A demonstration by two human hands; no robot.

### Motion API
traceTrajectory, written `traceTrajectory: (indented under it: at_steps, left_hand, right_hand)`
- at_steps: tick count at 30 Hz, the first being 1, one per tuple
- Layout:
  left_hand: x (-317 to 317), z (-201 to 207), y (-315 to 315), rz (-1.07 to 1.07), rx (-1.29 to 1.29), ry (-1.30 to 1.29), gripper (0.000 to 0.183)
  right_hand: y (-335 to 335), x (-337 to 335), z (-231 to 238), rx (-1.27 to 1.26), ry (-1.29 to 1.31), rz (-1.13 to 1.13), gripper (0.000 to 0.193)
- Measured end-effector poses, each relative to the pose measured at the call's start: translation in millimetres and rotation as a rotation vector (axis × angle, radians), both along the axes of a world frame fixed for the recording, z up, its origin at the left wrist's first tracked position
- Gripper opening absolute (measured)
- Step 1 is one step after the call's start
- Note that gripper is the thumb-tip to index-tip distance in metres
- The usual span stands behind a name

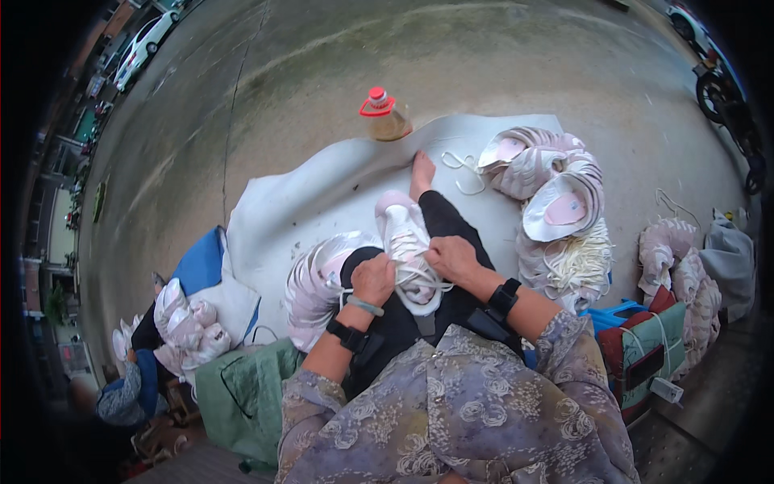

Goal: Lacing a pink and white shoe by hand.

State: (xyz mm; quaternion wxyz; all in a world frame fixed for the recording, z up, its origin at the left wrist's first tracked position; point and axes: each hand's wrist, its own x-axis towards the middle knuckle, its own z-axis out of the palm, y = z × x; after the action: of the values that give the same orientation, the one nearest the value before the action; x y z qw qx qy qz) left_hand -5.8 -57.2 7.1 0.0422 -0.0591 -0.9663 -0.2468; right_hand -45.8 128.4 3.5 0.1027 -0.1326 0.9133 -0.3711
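A white and pale pink shoe upper [397, 219] lies between my thighs with its toe pointing away from me. White shoelaces [415, 278] cross over its front. My left hand [374, 278] is closed at the left side of the upper, gripping a lace. On the opposite side my right hand [453, 260] pinches the lace, its knuckles close to the eyelets. Some of the lace is hidden behind my fingers. A curved stack of similar shoe uppers [304, 286] rests against my left leg.
More stacked uppers [564, 211] and a bundle of white laces [576, 266] lie at the right on a pale sheet [282, 202]. A red-capped bottle [389, 125] stands beyond its far edge. A green sack [246, 387] sits at my left; another person [129, 395] sits farther left.
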Motion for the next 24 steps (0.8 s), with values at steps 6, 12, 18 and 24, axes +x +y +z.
traceTrajectory:
  at_steps: [6,12,18,24]
  left_hand:
    - [-16,9,-2,-0.179,-0.256,0.232,0.01]
    - [-14,11,-1,-0.114,-0.106,0.142,0.015]
    - [-5,3,-7,0.002,-0.011,-0.027,0.02]
    - [-2,-1,-11,-0.002,-0.095,0.034,0.015]
  right_hand:
    - [-5,-10,16,0.285,0.403,0.215,0.012]
    - [-3,-15,3,0.071,0.135,0.075,0.022]
    - [0,-5,4,0.071,-0.065,0.024,0.03]
    - [8,-11,-2,0.214,0.196,0.099,0.017]
